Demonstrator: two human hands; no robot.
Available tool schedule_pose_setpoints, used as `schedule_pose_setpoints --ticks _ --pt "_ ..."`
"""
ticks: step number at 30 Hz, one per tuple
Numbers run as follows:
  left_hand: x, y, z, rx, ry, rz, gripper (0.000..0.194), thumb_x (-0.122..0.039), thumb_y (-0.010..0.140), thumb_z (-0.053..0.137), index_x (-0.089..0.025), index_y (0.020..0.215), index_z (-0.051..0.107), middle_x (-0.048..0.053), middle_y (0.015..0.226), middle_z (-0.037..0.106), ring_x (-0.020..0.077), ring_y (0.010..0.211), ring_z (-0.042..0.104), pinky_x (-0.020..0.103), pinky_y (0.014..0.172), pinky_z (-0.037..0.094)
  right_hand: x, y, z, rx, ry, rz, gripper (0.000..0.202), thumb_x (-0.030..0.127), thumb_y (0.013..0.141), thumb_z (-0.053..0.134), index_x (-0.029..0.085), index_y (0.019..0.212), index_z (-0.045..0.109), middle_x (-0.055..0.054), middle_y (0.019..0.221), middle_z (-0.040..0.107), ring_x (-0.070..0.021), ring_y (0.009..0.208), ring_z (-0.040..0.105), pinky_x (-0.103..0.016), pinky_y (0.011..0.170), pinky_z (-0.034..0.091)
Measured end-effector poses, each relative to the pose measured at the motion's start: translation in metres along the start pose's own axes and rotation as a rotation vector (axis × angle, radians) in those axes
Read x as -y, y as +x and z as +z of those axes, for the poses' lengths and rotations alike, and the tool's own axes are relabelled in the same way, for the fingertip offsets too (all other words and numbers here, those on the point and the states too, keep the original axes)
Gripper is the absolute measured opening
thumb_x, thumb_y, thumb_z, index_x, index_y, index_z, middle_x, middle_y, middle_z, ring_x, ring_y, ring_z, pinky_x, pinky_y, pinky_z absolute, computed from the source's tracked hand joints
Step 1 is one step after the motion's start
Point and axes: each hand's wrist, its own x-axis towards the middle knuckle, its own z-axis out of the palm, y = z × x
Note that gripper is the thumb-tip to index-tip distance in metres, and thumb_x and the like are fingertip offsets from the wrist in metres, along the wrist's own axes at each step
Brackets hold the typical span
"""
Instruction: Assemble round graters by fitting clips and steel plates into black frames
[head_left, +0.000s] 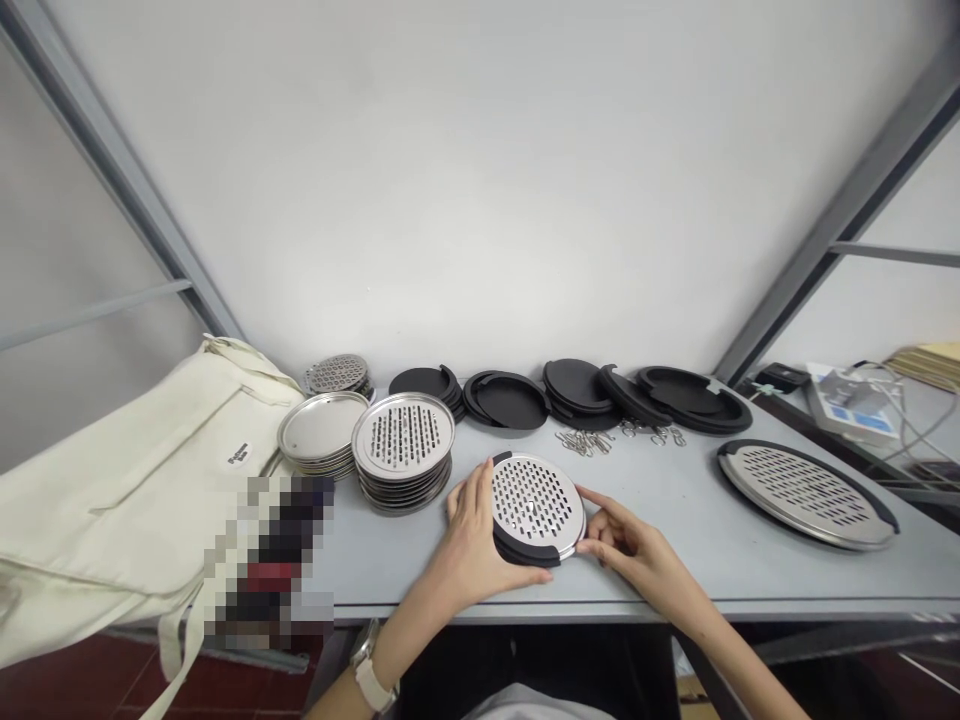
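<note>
A round metal grater disc (531, 505) with slotted holes lies flat at the front middle of the table, partly framed by a black holder (536, 550) on its left and lower side. My left hand (476, 530) is closed around the holder's left side, thumb along the lower edge. My right hand (630, 550) pinches the disc's bare right edge between thumb and fingers. Left of my hands stands a stack of grater discs (403, 435), with plain metal discs (324, 425) beside it. Small metal clips (585, 441) lie behind the held disc.
Black holders (514, 400) stand in several piles along the wall. A larger oval grater in a black holder (810, 492) lies to the right. Coarser discs (336, 374) sit at back left. A cream bag (150, 480) covers the table's left end; metal posts (127, 190) flank both sides.
</note>
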Motion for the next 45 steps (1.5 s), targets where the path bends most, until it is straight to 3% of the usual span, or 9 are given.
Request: schedule_pose_setpoints --ticks 8,19,25,28,35,39,42,45 --pt "0.003 0.003 -0.001 0.018 0.023 0.027 0.142 -0.074 0.047 0.078 -0.019 0.152 0.0 0.018 0.156 0.018 0.0388 0.143 0.018 0.057 0.115 0.014 0.004 -0.001 -0.001 -0.003 -0.056 -0.019 0.068 0.052 0.082 0.068 0.017 0.137 0.048 0.0 0.077 0.06 -0.0137 0.061 0.049 -0.027 0.06 0.046" --pt "0.002 0.001 0.002 -0.014 0.04 0.021 0.136 -0.065 0.053 0.081 -0.018 0.152 0.001 0.019 0.154 0.021 0.0383 0.142 0.02 0.057 0.115 0.015 0.001 -0.001 -0.002 0.023 -0.079 -0.038 0.06 0.048 0.087 0.062 0.018 0.137 0.045 0.0 0.079 0.059 -0.0138 0.062 0.048 -0.028 0.061 0.045" --pt "-0.001 -0.003 -0.001 0.027 0.032 -0.035 0.11 -0.063 0.056 0.08 -0.034 0.148 0.028 0.011 0.153 0.016 0.0426 0.135 0.025 0.059 0.108 0.028 -0.001 0.0 -0.002 0.044 -0.064 -0.04 0.058 0.045 0.089 0.061 0.019 0.137 0.041 0.0 0.08 0.057 -0.0137 0.062 0.047 -0.028 0.062 0.043" --pt "-0.002 -0.004 -0.002 0.03 0.04 -0.025 0.098 -0.061 0.056 0.081 -0.035 0.142 0.04 0.009 0.153 0.013 0.0431 0.135 0.022 0.059 0.108 0.029 -0.001 0.0 -0.001 0.053 -0.05 -0.032 0.056 0.044 0.089 0.061 0.021 0.136 0.04 0.0 0.08 0.056 -0.0138 0.062 0.046 -0.029 0.062 0.042" --pt "-0.003 -0.003 -0.002 0.026 0.032 -0.025 0.096 -0.06 0.056 0.082 -0.034 0.14 0.043 0.009 0.152 0.011 0.0435 0.134 0.021 0.059 0.109 0.028 0.001 0.002 -0.005 0.102 -0.013 -0.042 0.059 0.043 0.088 0.062 0.021 0.136 0.034 0.001 0.079 0.054 -0.0136 0.063 0.046 -0.028 0.063 0.042" --pt "-0.005 -0.004 -0.004 0.04 0.028 -0.042 0.097 -0.061 0.055 0.082 -0.034 0.14 0.044 0.009 0.151 0.012 0.0452 0.133 0.022 0.062 0.107 0.03 0.011 0.022 -0.021 0.228 -0.041 -0.039 0.069 0.045 0.087 0.062 0.02 0.14 0.025 0.005 0.071 0.051 -0.0148 0.062 0.049 -0.027 0.06 0.041" --pt "-0.005 -0.004 -0.005 0.046 0.024 -0.051 0.097 -0.06 0.055 0.082 -0.035 0.14 0.043 0.009 0.152 0.013 0.0449 0.133 0.022 0.062 0.107 0.03 0.024 0.06 -0.035 0.122 -0.206 -0.114 0.055 0.047 0.091 0.055 0.02 0.134 0.035 0.007 0.063 0.047 -0.0145 0.056 0.047 -0.026 0.055 0.038" --pt "-0.007 -0.004 -0.006 0.056 0.025 -0.06 0.097 -0.06 0.055 0.082 -0.035 0.14 0.043 0.009 0.152 0.013 0.0448 0.133 0.023 0.061 0.108 0.029 0.029 0.111 -0.042 0.013 -0.343 -0.234 0.04 0.047 0.091 0.052 0.019 0.118 0.05 0.005 0.062 0.054 -0.0153 0.055 0.052 -0.026 0.054 0.041"
